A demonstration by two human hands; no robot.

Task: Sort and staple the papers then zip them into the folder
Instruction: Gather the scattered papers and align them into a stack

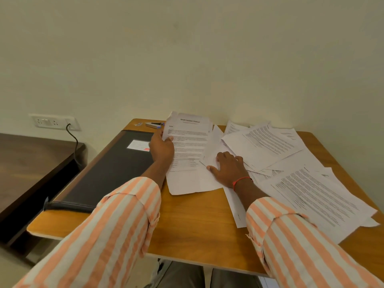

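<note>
A printed paper stack (190,146) lies in the middle of the wooden table (193,223). My left hand (161,147) grips its left edge, thumb on top. My right hand (228,168) lies flat, fingers spread, on a blank sheet (212,150) just to the right. More loose printed sheets (268,146) fan out over the right side, with another pile (315,200) nearer the front right. A black zip folder (108,169) with a white label lies closed along the left side. A silver stapler (153,124) sits at the back, left of the stack.
The table stands against a cream wall. A dark wooden desk (31,163) stands to the left, with a wall socket (54,121) and a black cable above it. A small metal clip (138,124) lies beside the stapler. Bare tabletop shows at the front centre.
</note>
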